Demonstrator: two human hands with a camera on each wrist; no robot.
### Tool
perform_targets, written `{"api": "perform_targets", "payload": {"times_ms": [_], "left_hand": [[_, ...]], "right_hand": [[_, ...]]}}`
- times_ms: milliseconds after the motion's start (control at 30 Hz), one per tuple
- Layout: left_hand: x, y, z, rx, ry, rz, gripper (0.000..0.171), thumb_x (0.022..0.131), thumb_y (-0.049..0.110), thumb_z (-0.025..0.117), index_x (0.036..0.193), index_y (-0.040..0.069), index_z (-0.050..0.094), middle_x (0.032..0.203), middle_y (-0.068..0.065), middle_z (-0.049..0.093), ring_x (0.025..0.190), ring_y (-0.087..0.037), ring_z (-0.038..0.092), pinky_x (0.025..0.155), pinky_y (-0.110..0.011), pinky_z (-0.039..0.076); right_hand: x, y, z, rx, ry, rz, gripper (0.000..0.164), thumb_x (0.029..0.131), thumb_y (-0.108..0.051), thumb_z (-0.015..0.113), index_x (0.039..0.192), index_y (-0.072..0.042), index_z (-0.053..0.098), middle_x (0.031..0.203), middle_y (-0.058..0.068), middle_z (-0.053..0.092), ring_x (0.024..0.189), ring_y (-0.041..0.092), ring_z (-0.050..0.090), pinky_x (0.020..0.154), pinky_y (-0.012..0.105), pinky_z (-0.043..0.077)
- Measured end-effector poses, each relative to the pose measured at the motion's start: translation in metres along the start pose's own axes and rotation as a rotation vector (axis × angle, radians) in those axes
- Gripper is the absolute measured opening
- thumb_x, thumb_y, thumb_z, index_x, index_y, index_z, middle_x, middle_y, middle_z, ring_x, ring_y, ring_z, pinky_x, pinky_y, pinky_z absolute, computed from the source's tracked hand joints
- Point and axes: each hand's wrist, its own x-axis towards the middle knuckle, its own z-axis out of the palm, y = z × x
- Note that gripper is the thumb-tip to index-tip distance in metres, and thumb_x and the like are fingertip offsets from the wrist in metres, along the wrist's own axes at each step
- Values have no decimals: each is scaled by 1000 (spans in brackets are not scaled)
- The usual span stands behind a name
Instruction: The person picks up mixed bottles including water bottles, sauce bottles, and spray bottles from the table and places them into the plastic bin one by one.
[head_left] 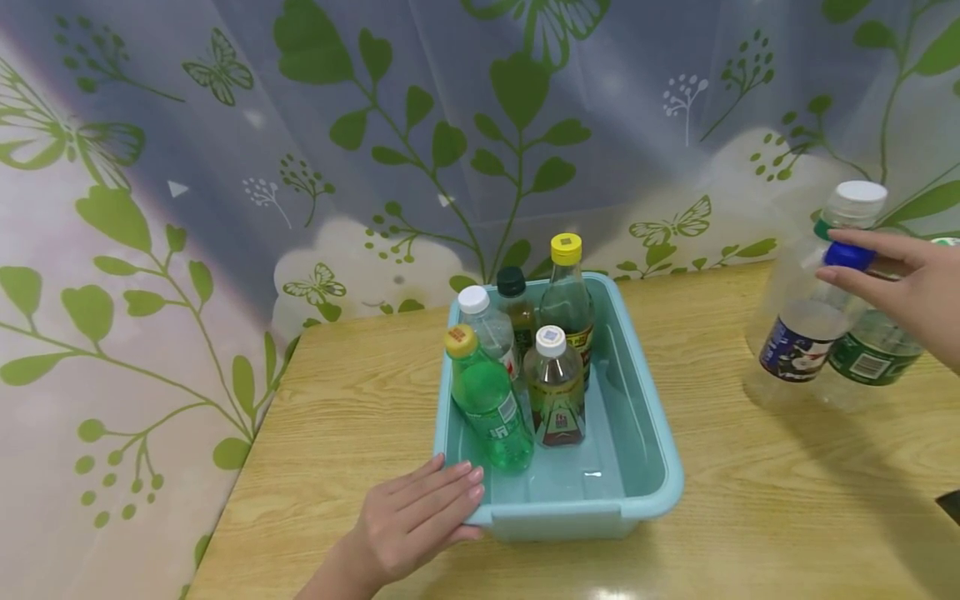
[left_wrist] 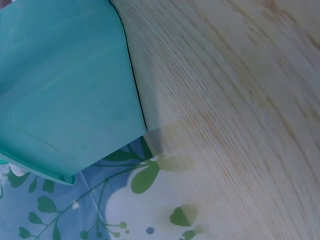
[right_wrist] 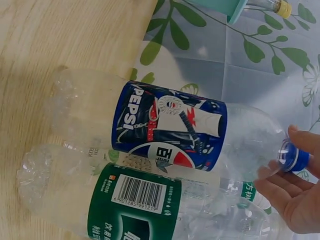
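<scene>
A light-blue plastic bin [head_left: 651, 417] stands on the wooden table. My left hand [head_left: 408, 521] rests on its front left corner, fingers fairly straight over the rim and thumb outside; the left wrist view shows only the bin's outer wall [left_wrist: 80, 95]. On the right, my right hand [head_left: 911, 287] pinches the blue cap and neck of a clear Pepsi bottle [right_wrist: 170, 127], between thumb and fingers. That bottle is upright, its base at or close to the table. Right beside it is a clear water bottle with a green label [right_wrist: 132, 205], partly hidden.
Inside the bin stand a green bottle [head_left: 491, 408], a white-capped clear bottle [head_left: 489, 327], a dark-capped bottle [head_left: 519, 312], a yellow-capped glass bottle [head_left: 566, 300] and a white-capped drink bottle [head_left: 557, 392]. Behind the table hangs a leaf-patterned curtain [head_left: 450, 208]. A dark object [head_left: 951, 504] shows at the right edge.
</scene>
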Motion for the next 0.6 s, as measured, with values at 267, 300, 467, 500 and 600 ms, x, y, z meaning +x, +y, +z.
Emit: {"api": "perform_targets", "payload": {"times_ms": [267,300,467,500,600], "left_hand": [[-1,-1,1,-8,5,-1,29,90,25,65,100,-2,71,88,-14,73,79,-21,72,71,-35,61],[-1,-1,1,-9,5,-1,29,91,25,64,99,-2,72,88,-14,73,79,-21,72,71,-35,61],[-1,-1,1,-8,12,5,29,90,25,65,99,-2,71,88,-14,73,78,-22,72,71,-35,61],[-1,-1,1,-8,14,6,29,90,25,65,99,-2,71,88,-14,73,78,-22,72,72,-35,61],[-1,-1,1,-8,21,11,29,90,25,65,100,-2,71,88,-14,73,78,-22,72,71,-35,61]], "right_hand": [[1,15,7,-64,68,-61,54,86,-31,71,136,-24,52,110,24,66,84,-3,65,53,1,44],[-1,8,6,-55,76,-77,54,85,-28,72,135,-19,54,112,32,61,84,-4,65,54,-1,42],[-9,-25,1,-65,151,-173,51,80,-24,77,123,-1,61,103,37,60,74,-25,51,51,-8,24],[-10,-29,0,-78,171,-192,51,79,-26,77,121,0,62,101,37,60,71,-35,38,47,-5,24],[-9,-32,-1,-123,221,-247,52,79,-33,77,116,1,64,91,37,62,60,-37,24,36,7,22]]}}
